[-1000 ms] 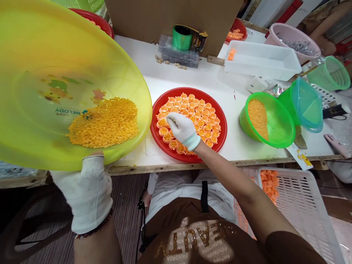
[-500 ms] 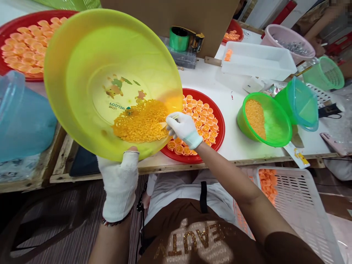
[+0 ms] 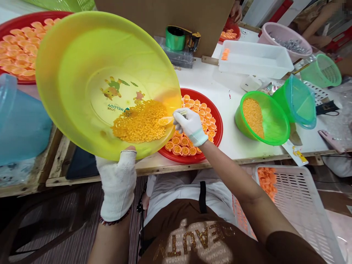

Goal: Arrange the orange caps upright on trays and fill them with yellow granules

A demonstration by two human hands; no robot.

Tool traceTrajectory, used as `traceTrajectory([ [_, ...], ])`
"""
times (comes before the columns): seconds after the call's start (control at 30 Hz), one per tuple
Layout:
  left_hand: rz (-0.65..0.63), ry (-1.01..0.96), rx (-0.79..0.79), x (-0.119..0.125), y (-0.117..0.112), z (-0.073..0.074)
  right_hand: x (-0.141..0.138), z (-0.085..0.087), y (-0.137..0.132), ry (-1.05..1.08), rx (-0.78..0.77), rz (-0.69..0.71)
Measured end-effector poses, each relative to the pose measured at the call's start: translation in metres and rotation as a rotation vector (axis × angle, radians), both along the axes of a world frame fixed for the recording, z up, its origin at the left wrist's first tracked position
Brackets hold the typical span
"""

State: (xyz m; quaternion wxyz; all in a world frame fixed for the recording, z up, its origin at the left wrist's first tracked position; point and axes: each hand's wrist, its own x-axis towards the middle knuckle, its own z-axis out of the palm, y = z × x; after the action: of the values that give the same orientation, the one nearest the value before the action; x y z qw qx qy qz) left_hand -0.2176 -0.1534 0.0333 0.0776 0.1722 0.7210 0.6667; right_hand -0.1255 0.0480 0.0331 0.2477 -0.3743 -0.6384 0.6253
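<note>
My left hand [image 3: 117, 176], in a white knit glove, grips the near rim of a large yellow basin [image 3: 74, 66], thumb over the edge and fingers hidden beneath. The basin is tilted, and small yellow grains [image 3: 140, 124] are heaped at its lower right. In a thin white glove, my right hand [image 3: 188, 124] pinches the handle of a small spoon [image 3: 165, 121], its bowl over the grains near the basin's right side. Partly behind the basin and my right hand lies a red tray [image 3: 219, 126] of small orange cups [image 3: 184, 150]; the nearer ones hold yellow grains.
To the right stands a green bowl [image 3: 277, 124] with more grains. Behind it are a white bin [image 3: 255, 68] and a pink basin [image 3: 265, 36]. Another red tray [image 3: 16, 18] of orange cups and a blue container [image 3: 22, 124] are at left. Another person's hand [image 3: 236, 11] shows at the back.
My right hand has drawn slightly to the right, with the spoon's bowl now showing more above the grains. The basin stays tilted in my left hand; the view has shifted a little.
</note>
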Motion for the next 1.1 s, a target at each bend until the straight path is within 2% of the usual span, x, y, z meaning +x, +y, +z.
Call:
traceTrajectory([
  [0.17,0.022,-0.048,0.028,-0.002,0.001,0.0,0.001,-0.002,0.011,0.05,-0.354,-0.012],
  [0.23,0.047,-0.034,0.022,-0.006,-0.002,0.0,0.006,0.0,0.018,0.096,-0.39,-0.008],
  [0.27,0.058,-0.02,0.017,-0.008,-0.004,-0.001,0.009,0.001,0.022,0.109,-0.359,-0.021],
  [0.37,0.079,0.023,0.014,-0.014,-0.01,-0.001,0.018,0.003,0.031,0.06,-0.136,-0.097],
  [0.47,0.078,0.077,0.007,-0.017,-0.014,0.001,0.021,-0.005,0.037,-0.055,0.108,-0.125],
  [0.57,0.084,0.114,0.0,-0.017,-0.014,0.003,0.019,-0.02,0.036,-0.132,0.384,-0.076],
  [0.63,0.089,0.093,-0.002,-0.016,-0.014,0.004,0.019,-0.026,0.034,-0.165,0.593,0.006],
  [0.7,0.093,0.055,-0.008,-0.015,-0.013,0.004,0.021,-0.027,0.029,-0.164,0.745,0.086],
  [0.77,0.094,0.034,-0.012,-0.013,-0.012,0.004,0.023,-0.021,0.024,-0.118,0.808,0.098],
  [0.9,0.106,0.035,0.021,-0.01,-0.007,0.002,0.02,-0.002,0.012,-0.023,0.734,0.015],
  [1.0,0.065,0.015,0.016,-0.006,-0.002,-0.001,0.006,0.005,0.004,-0.087,0.664,0.057],
  [1.07,0.033,0.009,0.024,-0.004,0.0,-0.004,-0.004,0.005,-0.002,-0.133,0.541,0.094],
  [1.1,0.022,0.003,0.03,-0.003,0.0,-0.006,-0.008,0.003,-0.005,-0.145,0.431,0.102],
])
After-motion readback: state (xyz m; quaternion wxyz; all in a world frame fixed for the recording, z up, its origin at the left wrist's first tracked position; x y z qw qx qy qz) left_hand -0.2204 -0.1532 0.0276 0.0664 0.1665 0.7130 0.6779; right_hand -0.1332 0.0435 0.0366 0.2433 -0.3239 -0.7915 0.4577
